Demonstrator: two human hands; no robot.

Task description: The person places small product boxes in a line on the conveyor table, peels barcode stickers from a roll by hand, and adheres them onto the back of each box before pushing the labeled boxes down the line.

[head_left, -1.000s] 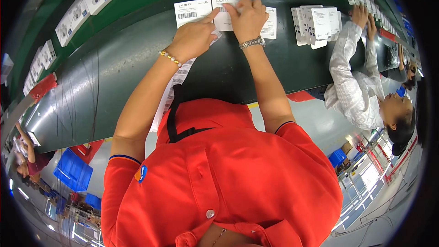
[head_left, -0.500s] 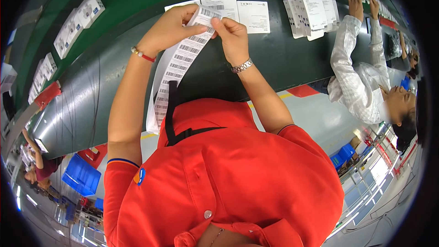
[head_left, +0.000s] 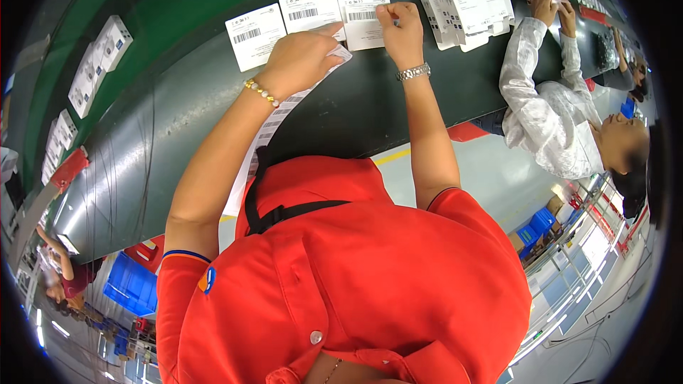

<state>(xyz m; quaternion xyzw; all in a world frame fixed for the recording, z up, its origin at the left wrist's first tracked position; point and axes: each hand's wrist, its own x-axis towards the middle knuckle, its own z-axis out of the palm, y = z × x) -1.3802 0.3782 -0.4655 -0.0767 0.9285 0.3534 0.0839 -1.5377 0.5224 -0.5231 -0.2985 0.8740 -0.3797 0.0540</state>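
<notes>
Holding the long strip of labels (head_left: 274, 124) in my left hand (head_left: 299, 64), I have it pinched at its upper end, just above centre frame; from there the strip trails down toward lower left, across the dark table (head_left: 142, 149) and off its near edge toward my red shirt, so its long axis runs from my chest up to that hand. Just beyond and to the right, my right hand (head_left: 398, 25) sits with fingertips closed and pressing on the third white card (head_left: 363, 18), at upper centre of the frame. That card lies right of the strip's top end and touching my right fingers, so the right hand is the nearer one to it. Two more white cards (head_left: 284, 21) lie in a row to its left. Farther right, a stack of white packs (head_left: 466, 7) and another person's hands (head_left: 551, 11).
</notes>
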